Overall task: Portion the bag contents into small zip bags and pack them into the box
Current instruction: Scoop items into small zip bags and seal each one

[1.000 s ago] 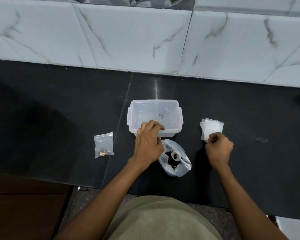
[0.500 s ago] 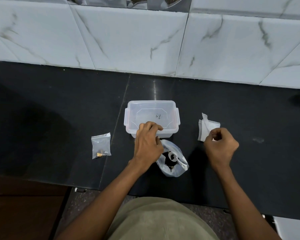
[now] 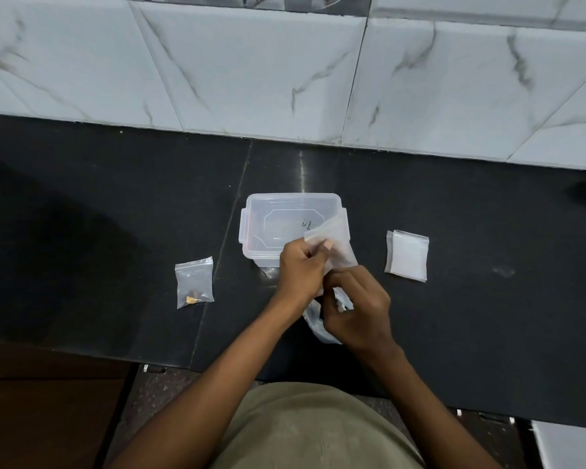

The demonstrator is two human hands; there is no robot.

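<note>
the left hand (image 3: 300, 270) and the right hand (image 3: 356, 308) meet just below the middle of the frame, both closed on one empty small zip bag (image 3: 332, 243). the left thumb and fingers pinch its near edge, and the right hand grips its lower corner from underneath. the bag rises up and to the right from the hands, curled, and covers the near right corner of the box (image 3: 293, 228). whether its mouth is open or sealed cannot be told

under the right hand lies the bigger clear bag (image 3: 318, 328), crumpled on the dark counter (image 3: 454, 316); only its lower left edge and a bit near the knuckles show, and its contents are hidden by the hand

the box is clear plastic, without a lid, just above the hands at the centre of the frame, with a dark scribble on its floor. nothing is seen inside it, though the held bag hides part of its interior

to the right of the box, well apart from it, a small stack of empty zip bags (image 3: 407, 255) lies flat. to the left of the hands, a filled zip bag (image 3: 194, 281) lies on the counter with a few small dark and yellowish bits at its bottom

pale marbled tiles (image 3: 251, 69) fill the top of the frame behind the counter
</note>
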